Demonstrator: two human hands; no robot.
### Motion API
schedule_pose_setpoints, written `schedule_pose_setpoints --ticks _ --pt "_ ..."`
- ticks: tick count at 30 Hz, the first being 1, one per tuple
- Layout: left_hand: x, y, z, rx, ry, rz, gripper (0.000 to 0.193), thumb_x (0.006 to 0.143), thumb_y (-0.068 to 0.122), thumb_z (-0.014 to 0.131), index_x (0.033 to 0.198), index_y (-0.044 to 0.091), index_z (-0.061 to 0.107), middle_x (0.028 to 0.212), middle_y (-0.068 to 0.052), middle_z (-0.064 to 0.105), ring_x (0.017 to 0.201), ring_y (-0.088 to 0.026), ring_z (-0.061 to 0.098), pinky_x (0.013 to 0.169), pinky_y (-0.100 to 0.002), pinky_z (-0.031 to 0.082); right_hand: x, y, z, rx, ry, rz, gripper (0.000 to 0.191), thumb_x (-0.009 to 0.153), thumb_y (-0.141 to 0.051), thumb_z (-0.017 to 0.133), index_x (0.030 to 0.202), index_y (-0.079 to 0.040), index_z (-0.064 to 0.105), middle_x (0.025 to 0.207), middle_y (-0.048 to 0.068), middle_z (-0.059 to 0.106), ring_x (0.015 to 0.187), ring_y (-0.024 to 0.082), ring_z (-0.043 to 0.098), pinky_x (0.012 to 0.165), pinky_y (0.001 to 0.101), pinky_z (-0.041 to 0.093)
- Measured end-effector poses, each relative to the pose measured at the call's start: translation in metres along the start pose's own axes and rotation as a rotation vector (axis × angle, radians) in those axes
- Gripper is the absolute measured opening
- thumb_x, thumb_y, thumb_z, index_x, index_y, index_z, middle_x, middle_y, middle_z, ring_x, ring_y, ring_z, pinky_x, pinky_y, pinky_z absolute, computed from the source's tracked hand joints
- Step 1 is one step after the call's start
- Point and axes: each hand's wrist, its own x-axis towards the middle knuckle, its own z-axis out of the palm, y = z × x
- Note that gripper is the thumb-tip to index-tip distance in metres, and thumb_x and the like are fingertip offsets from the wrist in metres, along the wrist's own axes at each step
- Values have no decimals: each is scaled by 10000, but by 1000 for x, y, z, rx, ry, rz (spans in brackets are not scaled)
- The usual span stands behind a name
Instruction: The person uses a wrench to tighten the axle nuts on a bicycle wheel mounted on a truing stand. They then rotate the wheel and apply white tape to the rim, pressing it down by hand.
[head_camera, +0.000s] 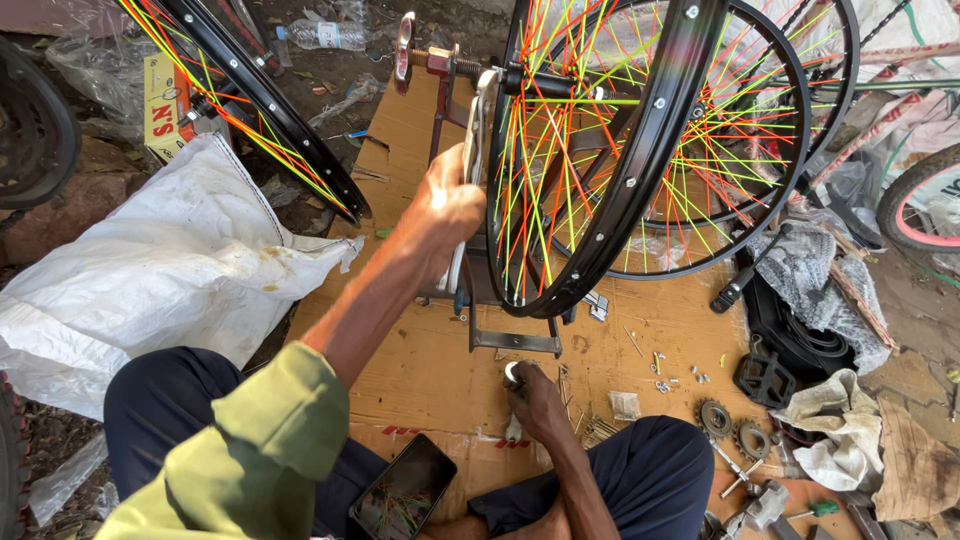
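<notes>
Head view, looking down: my left hand (448, 205) is wrapped, fingers closed, around the upright arm of a metal truing stand (470, 200) at centre. The stand holds a black bicycle wheel (640, 160) with orange, yellow and green spokes. Nearer me, my right hand (535, 392) rests on the cardboard (440, 370), fingers pinched on a small white-tipped tool (513, 374). Sprockets (714, 417) lie right.
</notes>
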Motion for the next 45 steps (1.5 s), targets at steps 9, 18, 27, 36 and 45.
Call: schedule_pose_setpoints --ticks 9,18,27,36,45 --pt "9 79 -2 274 21 -411 435 808 38 440 1227 125 519 824 -92 581 623 -136 527 426 -344 439 3 -9 0 41 4 8 133 852 -60 624 982 -36 644 953 171 656 827 336 683 740 463 524" --pt "47 95 13 388 -55 -476 402 773 6 573 1167 57 512 840 -157 559 644 -144 502 425 -389 340 1 -5 3 55 17 12 139 866 -65 609 995 -23 643 971 164 655 830 327 688 736 447 530" --pt "43 38 29 285 11 -367 371 791 58 485 1116 -86 591 904 -199 637 782 -276 623 580 -500 491 -6 -19 0 -40 74 -78 356 811 16 602 1162 -23 566 1123 235 544 848 456 585 709 566 437" --pt "79 -104 26 484 25 353 204 949 85 516 1091 -61 530 837 -168 609 675 -239 622 493 -369 510 -7 -22 -3 -230 -38 150 523 844 27 544 1341 -134 564 1088 261 555 788 445 641 741 554 487" --pt "50 -72 35 440 245 339 179 815 31 571 988 -16 573 655 -125 638 514 -224 654 423 -392 518 -5 -19 -21 24 620 -237 1037 649 -5 852 1516 75 289 1409 330 312 1157 518 474 936 522 532"
